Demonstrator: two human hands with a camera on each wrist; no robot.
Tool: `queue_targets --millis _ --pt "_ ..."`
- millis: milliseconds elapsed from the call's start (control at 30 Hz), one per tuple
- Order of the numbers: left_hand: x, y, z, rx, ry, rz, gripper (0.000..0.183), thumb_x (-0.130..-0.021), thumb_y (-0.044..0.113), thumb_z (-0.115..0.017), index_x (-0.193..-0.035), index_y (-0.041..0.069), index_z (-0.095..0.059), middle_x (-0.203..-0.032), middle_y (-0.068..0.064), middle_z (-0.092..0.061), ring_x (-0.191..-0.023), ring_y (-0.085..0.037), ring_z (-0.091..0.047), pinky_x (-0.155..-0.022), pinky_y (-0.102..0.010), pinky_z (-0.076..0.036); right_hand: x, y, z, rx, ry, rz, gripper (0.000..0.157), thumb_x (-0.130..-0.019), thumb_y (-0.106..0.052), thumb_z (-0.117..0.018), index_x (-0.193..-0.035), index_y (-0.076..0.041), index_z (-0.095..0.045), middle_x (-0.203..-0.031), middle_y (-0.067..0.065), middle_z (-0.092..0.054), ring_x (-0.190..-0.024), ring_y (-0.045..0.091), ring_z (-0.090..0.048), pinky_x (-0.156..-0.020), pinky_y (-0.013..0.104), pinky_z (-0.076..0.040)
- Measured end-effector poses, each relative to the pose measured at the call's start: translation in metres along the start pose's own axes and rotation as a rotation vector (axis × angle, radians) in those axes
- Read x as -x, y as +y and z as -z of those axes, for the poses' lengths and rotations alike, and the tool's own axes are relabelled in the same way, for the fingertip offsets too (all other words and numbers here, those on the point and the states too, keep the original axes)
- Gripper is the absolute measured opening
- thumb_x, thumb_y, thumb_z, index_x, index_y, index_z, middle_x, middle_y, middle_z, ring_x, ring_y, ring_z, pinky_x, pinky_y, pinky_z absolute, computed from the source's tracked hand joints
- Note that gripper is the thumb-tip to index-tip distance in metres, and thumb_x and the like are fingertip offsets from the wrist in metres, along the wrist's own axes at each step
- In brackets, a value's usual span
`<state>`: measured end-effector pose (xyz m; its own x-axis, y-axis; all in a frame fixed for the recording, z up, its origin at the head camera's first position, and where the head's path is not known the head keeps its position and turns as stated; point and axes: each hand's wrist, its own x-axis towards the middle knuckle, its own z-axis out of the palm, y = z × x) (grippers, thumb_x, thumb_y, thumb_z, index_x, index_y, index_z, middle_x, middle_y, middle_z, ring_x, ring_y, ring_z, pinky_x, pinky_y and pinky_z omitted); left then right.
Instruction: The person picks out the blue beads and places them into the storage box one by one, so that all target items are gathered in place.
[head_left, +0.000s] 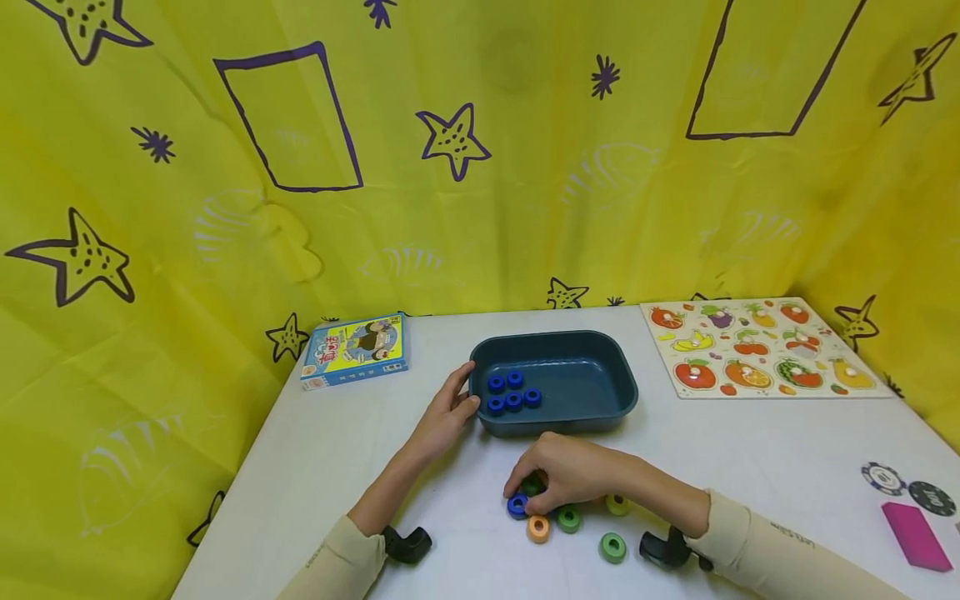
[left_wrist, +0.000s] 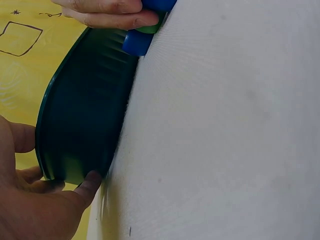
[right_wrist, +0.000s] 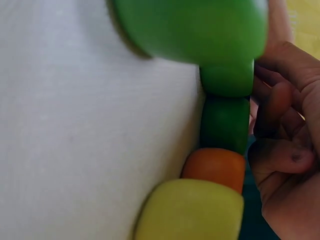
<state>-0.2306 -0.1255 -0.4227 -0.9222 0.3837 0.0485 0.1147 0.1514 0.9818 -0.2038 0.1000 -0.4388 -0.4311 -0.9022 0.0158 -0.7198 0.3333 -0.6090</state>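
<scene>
My left hand [head_left: 442,417] holds the left end of a dark blue-green rectangular tray [head_left: 581,387], fingers at the rim and thumb near the front corner. In the left wrist view its fingers spread around the end of the tray. Several blue rings [head_left: 532,397] lie at the tray's left side. In front of the tray, my right hand [head_left: 573,471] pinches a blue ring [head_left: 513,510] between thumb and fingers, low at the table. Beneath that hand a dark green ring [right_wrist: 225,122] is partly covered. Close by lie an orange ring [head_left: 538,537], a green ring [head_left: 568,527] and a yellow ring [head_left: 617,510].
A lighter green ring [head_left: 612,557] sits nearer the table's front. Behind left is a small blue-yellow box [head_left: 356,350]; a fruit puzzle board [head_left: 772,350] lies back right. Two poker chips [head_left: 932,497] and a pink block [head_left: 917,536] are far right. Yellow cloth [head_left: 510,225] hangs behind.
</scene>
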Motion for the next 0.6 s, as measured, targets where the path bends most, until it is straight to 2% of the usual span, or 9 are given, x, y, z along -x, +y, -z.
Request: queue_targets --millis 100,333,467,600 --pt "-0.002 -0.005 0.001 0.005 0.004 0.005 0.056 -0.097 0.005 -0.043 -0.148 0.009 -0.021 -0.153 -0.008 -0.014 -0.131 -0.034 -0.031 -0.1 -0.045 -0.035 0.0 0.001 -0.001 0.0 -0.003 0.001 0.023 -0.083 -0.032 -0.069 -0.106 -0.026 -0.071 -0.096 -0.024 -0.063 -0.067 -0.003 -0.052 -0.052 0.016 -0.041" --pt "-0.003 -0.006 0.001 0.006 -0.002 0.001 0.056 -0.096 0.004 -0.043 -0.148 0.007 -0.02 -0.153 -0.011 -0.013 -0.131 -0.036 -0.031 -0.099 -0.046 -0.035 0.001 -0.003 0.003 -0.046 0.027 -0.017 0.023 -0.082 -0.033 -0.07 -0.104 -0.027 -0.07 -0.088 -0.023 -0.062 -0.058 -0.003 -0.049 -0.049 0.017 -0.041" --pt "-0.008 -0.02 0.003 0.011 0.008 -0.004 0.056 -0.097 0.006 -0.044 -0.148 0.011 -0.021 -0.153 -0.007 -0.014 -0.131 -0.034 -0.032 -0.099 -0.046 -0.035 0.005 -0.009 0.02 -0.121 0.081 -0.021 0.024 -0.081 -0.031 -0.072 -0.104 -0.027 -0.07 -0.077 -0.016 -0.06 -0.051 0.001 -0.047 -0.045 0.019 -0.04" --pt "-0.012 -0.031 0.003 -0.019 0.03 -0.009 0.055 -0.097 0.01 -0.045 -0.148 0.017 -0.024 -0.153 -0.003 -0.016 -0.131 -0.031 -0.033 -0.099 -0.044 -0.036 0.007 -0.007 0.046 -0.157 0.177 -0.013 0.023 -0.08 -0.03 -0.073 -0.103 -0.028 -0.07 -0.07 -0.009 -0.057 -0.05 0.005 -0.046 -0.044 0.02 -0.038"
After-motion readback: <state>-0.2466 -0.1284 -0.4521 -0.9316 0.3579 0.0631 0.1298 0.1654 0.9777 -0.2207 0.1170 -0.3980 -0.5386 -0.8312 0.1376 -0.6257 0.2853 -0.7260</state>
